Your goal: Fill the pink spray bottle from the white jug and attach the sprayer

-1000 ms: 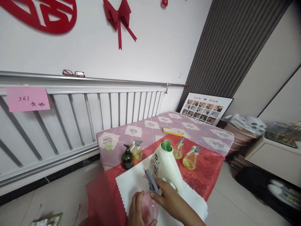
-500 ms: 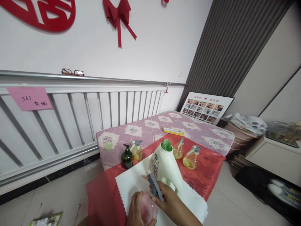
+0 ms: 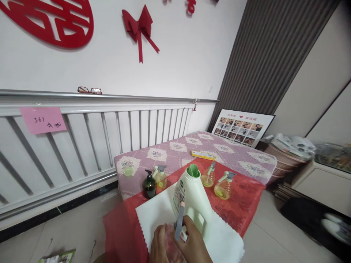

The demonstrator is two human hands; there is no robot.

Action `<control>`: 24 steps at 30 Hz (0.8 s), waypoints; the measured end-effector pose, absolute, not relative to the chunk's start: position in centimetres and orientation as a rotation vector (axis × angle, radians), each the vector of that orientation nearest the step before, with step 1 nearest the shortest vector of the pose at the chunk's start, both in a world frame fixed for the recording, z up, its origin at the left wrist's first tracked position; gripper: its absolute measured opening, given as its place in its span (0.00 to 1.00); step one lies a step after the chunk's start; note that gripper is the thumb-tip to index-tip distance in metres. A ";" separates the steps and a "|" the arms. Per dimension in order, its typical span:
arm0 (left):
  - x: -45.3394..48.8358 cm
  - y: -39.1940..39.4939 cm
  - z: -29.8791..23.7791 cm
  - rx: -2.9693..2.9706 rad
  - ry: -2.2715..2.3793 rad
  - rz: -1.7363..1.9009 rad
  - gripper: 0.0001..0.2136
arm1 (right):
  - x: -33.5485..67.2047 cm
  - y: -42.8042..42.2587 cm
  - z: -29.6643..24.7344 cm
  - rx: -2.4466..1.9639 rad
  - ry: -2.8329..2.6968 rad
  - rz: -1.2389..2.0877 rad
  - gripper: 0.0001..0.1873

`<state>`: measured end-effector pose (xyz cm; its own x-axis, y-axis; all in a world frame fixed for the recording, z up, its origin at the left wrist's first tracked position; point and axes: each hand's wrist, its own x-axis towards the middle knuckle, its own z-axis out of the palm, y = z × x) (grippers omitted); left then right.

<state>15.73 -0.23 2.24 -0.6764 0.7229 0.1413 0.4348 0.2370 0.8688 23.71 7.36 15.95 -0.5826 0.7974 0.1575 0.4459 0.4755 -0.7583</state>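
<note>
A pink see-through spray bottle (image 3: pixel 172 245) stands low over the white cloth (image 3: pixel 153 213), partly covered by my fingers. My left hand (image 3: pixel 158 245) is wrapped round its body from the left. At its neck, my right hand (image 3: pixel 194 241) grips the grey spray head (image 3: pixel 179 221), whose nozzle points away from me. Just beyond my hands is a large pale-green jug (image 3: pixel 192 195) with a handle and an open mouth; a green spout piece (image 3: pixel 193 170) sits in the mouth.
Behind stand a dark green pump bottle (image 3: pixel 149 185) and clear spray bottles (image 3: pixel 161 178), (image 3: pixel 208 178), (image 3: pixel 223 188) with yellowish liquid. A yellow flat box (image 3: pixel 203 155) and a pale green cap (image 3: pixel 128 171) lie on the patterned tablecloth. A white radiator (image 3: pixel 131 128) runs along the left.
My right hand has turned the spray head, so it now faces more directly away. The view has tilted up slightly. The jug and other bottles stay put.
</note>
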 end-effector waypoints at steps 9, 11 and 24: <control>12.9 -1.9 5.3 1.151 1.760 1.438 0.43 | 23.2 7.1 13.1 -1.003 -2.050 0.921 0.09; 12.6 -2.3 7.1 1.084 1.745 1.487 0.39 | 23.3 7.1 12.9 -1.010 -2.049 0.933 0.08; 15.3 0.1 16.4 0.875 2.011 1.423 0.09 | 23.1 5.6 13.1 -0.938 -1.799 1.091 0.04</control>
